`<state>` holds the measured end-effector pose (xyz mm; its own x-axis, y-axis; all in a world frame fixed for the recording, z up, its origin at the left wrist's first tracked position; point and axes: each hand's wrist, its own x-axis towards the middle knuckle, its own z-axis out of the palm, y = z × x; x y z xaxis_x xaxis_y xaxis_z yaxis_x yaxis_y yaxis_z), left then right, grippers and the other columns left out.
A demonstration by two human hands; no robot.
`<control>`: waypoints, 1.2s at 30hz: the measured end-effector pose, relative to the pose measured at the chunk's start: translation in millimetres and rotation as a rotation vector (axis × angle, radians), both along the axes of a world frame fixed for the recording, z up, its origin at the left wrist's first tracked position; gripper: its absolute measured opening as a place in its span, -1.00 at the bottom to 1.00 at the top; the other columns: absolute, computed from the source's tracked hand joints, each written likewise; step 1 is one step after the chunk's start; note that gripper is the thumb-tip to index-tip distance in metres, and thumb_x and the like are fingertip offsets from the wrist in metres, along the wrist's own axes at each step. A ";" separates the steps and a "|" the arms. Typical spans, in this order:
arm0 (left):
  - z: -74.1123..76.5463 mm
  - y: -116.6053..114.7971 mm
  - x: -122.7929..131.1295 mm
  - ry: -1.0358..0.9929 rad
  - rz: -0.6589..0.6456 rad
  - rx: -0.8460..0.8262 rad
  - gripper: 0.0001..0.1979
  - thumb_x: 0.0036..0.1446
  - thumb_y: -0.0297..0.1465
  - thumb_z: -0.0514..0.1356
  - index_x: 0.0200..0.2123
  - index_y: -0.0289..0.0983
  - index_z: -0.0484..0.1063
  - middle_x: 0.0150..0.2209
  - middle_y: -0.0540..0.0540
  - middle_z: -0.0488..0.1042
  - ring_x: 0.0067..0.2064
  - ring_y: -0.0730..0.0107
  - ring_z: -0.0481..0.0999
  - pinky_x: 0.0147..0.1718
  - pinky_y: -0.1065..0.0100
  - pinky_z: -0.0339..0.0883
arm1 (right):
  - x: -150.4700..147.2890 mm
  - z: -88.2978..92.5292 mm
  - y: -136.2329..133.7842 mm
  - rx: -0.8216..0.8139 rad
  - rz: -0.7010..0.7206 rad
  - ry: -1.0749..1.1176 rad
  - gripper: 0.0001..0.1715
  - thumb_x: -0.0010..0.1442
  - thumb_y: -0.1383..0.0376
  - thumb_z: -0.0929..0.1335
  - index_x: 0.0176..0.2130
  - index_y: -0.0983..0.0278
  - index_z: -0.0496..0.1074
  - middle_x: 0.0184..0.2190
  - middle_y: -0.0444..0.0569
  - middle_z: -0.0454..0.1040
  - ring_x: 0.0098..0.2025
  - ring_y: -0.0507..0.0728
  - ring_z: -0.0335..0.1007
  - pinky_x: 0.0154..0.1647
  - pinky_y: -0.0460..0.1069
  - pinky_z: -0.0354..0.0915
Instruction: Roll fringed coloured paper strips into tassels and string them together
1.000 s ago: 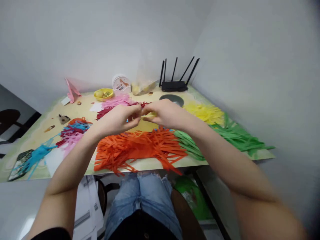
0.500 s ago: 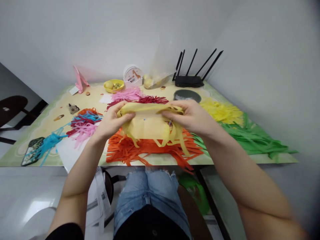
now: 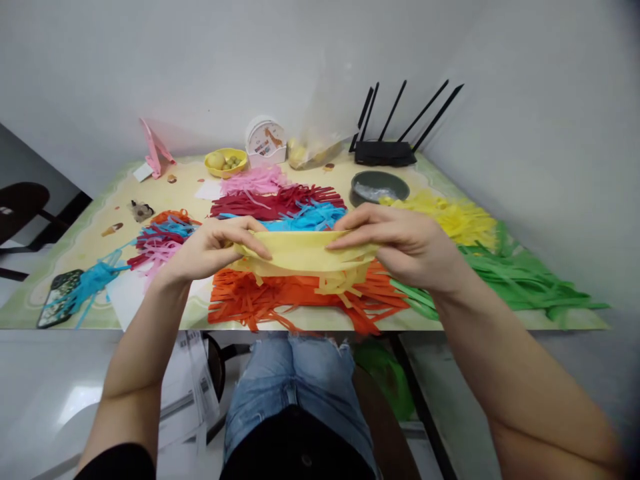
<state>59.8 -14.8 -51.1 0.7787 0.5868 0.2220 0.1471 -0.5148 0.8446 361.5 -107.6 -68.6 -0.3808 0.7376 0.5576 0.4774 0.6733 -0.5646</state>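
Observation:
A pale yellow sheet of fringed paper [image 3: 300,252] is stretched flat between both hands, above the table's near edge. My left hand [image 3: 207,248] pinches its left end with thumb and fingers closed. My right hand [image 3: 400,241] grips the right end, fingers laid along the top. Cut strips hang from the sheet's underside. Directly beneath it lies orange fringed paper [image 3: 280,300] on the table [image 3: 85,257].
Piles of cut paper cover the table: dark red [image 3: 273,203], blue [image 3: 307,217], pink [image 3: 255,180], yellow [image 3: 450,217], green [image 3: 515,280]. A grey bowl [image 3: 377,187], black router [image 3: 385,152], yellow dish [image 3: 225,162], round tin [image 3: 265,142] and a phone [image 3: 57,307] are also there.
From a small folded piece held at the table's middle, the yellow paper was spread wide, then turned nearly edge-on and flat. Both hands moved apart and nearer to me.

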 end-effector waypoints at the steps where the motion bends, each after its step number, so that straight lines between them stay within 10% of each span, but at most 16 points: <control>1: 3.7 -0.2 -0.7 0.034 -0.020 0.029 -0.83 0.10 -0.31 0.29 -0.33 -0.14 0.72 -0.14 -0.20 0.60 -0.22 0.24 0.55 -0.31 0.33 0.41 | 5.6 4.0 -0.9 0.000 0.029 -0.066 -0.50 0.21 0.46 0.26 -0.10 0.06 0.66 -0.09 -0.04 0.59 -0.04 0.13 0.55 0.03 0.06 0.46; 8: 11.8 -3.8 5.8 0.230 -0.036 0.230 -0.70 0.09 -0.38 0.17 -0.21 -0.13 0.70 -0.12 -0.14 0.60 -0.21 0.28 0.54 -0.24 0.35 0.42 | 21.5 28.5 11.7 -0.282 0.113 -0.076 -0.38 0.25 0.09 0.41 0.27 0.08 0.41 0.28 -0.04 0.42 0.30 0.23 0.34 0.25 0.11 0.34; 14: 28.6 -7.0 3.1 0.333 -0.188 0.248 -0.76 0.14 -0.35 0.23 -0.15 -0.10 0.67 0.03 -0.15 0.57 0.00 0.17 0.56 -0.01 0.27 0.44 | -19.5 13.0 31.0 -0.352 0.067 -0.341 -0.72 0.29 0.16 0.36 -0.33 0.24 0.60 -0.48 -0.15 0.56 -0.45 0.05 0.43 -0.41 -0.06 0.22; 18: 39.0 -5.4 16.4 0.310 -0.105 0.185 -0.66 0.08 -0.17 0.35 -0.08 -0.11 0.62 -0.03 -0.14 0.58 0.07 0.08 0.53 0.02 0.23 0.41 | -29.4 17.7 25.1 -0.241 -0.019 -0.357 -0.84 0.22 0.26 0.40 -0.40 0.23 0.54 -0.45 -0.13 0.53 -0.42 0.05 0.39 -0.37 -0.05 0.16; 24: 21.2 -0.4 47.8 0.510 -0.044 0.145 -0.71 0.08 -0.17 0.31 -0.54 -0.23 0.53 -0.64 0.06 0.27 -0.59 0.48 0.21 -0.52 0.38 0.10 | -23.8 30.8 16.9 -0.125 -0.087 -0.338 -0.85 0.19 0.23 0.43 -0.40 0.23 0.48 -0.43 -0.11 0.51 -0.40 0.06 0.35 -0.38 -0.04 0.13; 36: 29.0 -2.7 43.8 0.429 0.142 0.193 -0.74 -0.07 -0.28 0.41 -0.54 -0.28 0.42 -0.59 0.10 0.27 -0.53 0.52 0.22 -0.50 0.43 0.04 | -12.3 30.8 21.7 -0.222 -0.126 -0.328 -0.64 0.21 0.15 0.44 -0.53 0.25 0.40 -0.67 -0.24 0.25 -0.60 -0.06 0.05 -0.51 -0.04 -0.05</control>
